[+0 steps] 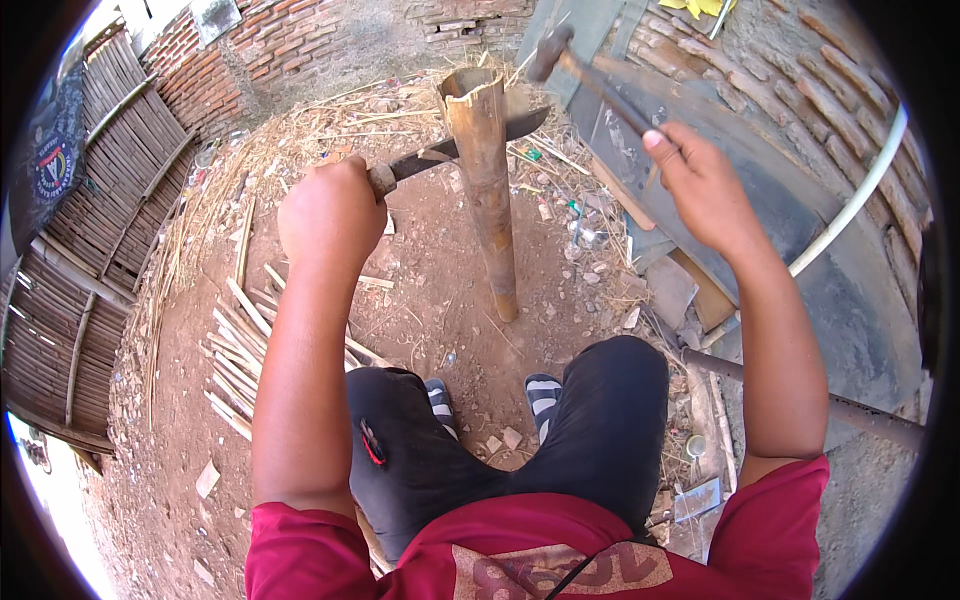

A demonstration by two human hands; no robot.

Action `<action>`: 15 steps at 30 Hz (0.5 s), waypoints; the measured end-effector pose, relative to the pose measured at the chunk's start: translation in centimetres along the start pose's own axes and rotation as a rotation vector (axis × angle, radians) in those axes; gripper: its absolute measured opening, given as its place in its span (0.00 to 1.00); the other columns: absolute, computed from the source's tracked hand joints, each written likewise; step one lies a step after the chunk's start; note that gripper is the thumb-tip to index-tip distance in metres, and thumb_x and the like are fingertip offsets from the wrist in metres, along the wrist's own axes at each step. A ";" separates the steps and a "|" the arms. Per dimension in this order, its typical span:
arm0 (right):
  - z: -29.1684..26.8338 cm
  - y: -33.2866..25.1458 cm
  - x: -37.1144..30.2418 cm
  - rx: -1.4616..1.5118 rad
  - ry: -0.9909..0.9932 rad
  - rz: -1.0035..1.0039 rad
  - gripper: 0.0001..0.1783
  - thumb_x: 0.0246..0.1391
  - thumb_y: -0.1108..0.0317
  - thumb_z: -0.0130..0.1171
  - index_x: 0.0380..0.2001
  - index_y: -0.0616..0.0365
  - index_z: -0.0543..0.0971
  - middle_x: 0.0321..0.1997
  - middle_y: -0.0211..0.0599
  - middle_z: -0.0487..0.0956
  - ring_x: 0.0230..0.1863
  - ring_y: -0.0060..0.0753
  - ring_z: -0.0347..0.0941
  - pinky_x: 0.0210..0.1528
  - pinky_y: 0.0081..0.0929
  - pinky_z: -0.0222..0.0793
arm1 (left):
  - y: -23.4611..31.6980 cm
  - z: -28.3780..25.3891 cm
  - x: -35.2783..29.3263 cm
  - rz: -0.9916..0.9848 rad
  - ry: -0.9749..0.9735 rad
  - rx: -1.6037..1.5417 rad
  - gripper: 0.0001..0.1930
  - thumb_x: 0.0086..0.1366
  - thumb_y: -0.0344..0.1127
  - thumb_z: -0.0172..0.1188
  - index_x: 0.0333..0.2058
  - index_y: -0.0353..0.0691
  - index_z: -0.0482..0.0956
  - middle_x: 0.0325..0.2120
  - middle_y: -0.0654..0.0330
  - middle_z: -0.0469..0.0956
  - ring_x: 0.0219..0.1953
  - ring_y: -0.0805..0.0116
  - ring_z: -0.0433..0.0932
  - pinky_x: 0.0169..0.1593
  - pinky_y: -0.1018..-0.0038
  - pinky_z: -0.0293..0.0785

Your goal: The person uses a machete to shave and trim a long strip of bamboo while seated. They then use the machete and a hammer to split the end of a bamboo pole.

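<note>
An upright bamboo pole [485, 190] stands on the dirt in front of me, its hollow top end split and ragged. My left hand [333, 218] is closed round the handle of a machete [425, 158]. The dark blade reaches across to the right at the pole's upper part, and its tip [527, 122] shows past the far side. Whether the blade sits in the bamboo, I cannot tell. Up and to the right, my right hand [700, 185] grips the dark handle of a hammer [552, 55]. The hammer's head is raised above and to the right of the pole, apart from the blade.
Split bamboo strips [235, 360] lie piled on the dirt floor at left. A woven bamboo wall [95, 250] borders the left side, a brick wall [300, 60] the back. Dark sheets [830, 290] and a pale pipe [850, 200] lean at right. Straw and rubble litter the ground.
</note>
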State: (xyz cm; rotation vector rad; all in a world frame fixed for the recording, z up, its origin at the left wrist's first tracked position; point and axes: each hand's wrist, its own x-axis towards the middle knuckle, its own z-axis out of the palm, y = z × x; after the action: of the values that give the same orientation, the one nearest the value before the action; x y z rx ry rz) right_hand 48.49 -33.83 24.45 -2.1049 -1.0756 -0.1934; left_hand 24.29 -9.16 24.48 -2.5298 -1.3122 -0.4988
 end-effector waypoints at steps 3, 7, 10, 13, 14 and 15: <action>-0.3 -1.5 -0.2 0.079 0.131 0.003 0.24 0.73 0.48 0.52 0.37 0.62 0.76 0.25 0.46 0.78 0.29 0.44 0.77 0.36 0.43 0.70 | -0.3 0.7 0.2 0.017 0.057 -0.033 0.10 0.62 0.42 0.67 0.35 0.43 0.86 0.33 0.50 0.86 0.38 0.49 0.86 0.44 0.55 0.82; 3.4 1.8 -1.6 -0.170 0.014 -0.055 0.24 0.72 0.48 0.52 0.41 0.63 0.78 0.27 0.48 0.80 0.31 0.48 0.79 0.38 0.43 0.72 | 0.5 0.0 0.2 0.039 0.037 -0.036 0.09 0.62 0.40 0.65 0.36 0.43 0.86 0.34 0.50 0.87 0.39 0.49 0.87 0.45 0.56 0.83; 1.7 0.8 -1.1 0.012 -0.052 0.018 0.24 0.72 0.49 0.52 0.44 0.63 0.79 0.29 0.52 0.81 0.32 0.53 0.80 0.39 0.45 0.72 | 0.1 -0.3 0.1 0.029 -0.005 -0.004 0.09 0.64 0.37 0.62 0.39 0.43 0.87 0.37 0.50 0.87 0.41 0.50 0.87 0.45 0.57 0.84; 0.6 -0.4 0.0 0.031 0.092 -0.007 0.23 0.72 0.49 0.53 0.46 0.62 0.80 0.28 0.53 0.80 0.32 0.55 0.80 0.39 0.47 0.72 | 0.3 -0.1 0.0 0.025 0.003 -0.008 0.09 0.64 0.37 0.62 0.39 0.43 0.87 0.37 0.50 0.87 0.41 0.50 0.87 0.45 0.57 0.84; 0.6 -0.5 0.1 0.046 0.158 -0.025 0.23 0.72 0.50 0.53 0.45 0.62 0.80 0.28 0.53 0.80 0.32 0.55 0.80 0.39 0.47 0.72 | 0.3 0.0 -0.1 0.033 0.006 -0.019 0.09 0.64 0.37 0.62 0.39 0.43 0.87 0.36 0.50 0.87 0.41 0.50 0.87 0.45 0.57 0.84; 1.5 -0.1 -0.1 -0.015 0.119 -0.030 0.23 0.72 0.50 0.52 0.45 0.62 0.80 0.27 0.52 0.80 0.32 0.55 0.80 0.38 0.47 0.72 | 0.3 -0.1 -0.1 0.038 0.015 -0.027 0.09 0.64 0.37 0.62 0.38 0.43 0.87 0.36 0.50 0.87 0.41 0.50 0.87 0.45 0.57 0.84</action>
State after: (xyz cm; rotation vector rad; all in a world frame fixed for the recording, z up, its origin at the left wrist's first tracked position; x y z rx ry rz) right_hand 48.02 -32.86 23.39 -2.0640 -1.0386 -0.3378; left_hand 24.42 -9.42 24.49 -2.5625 -1.2573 -0.5298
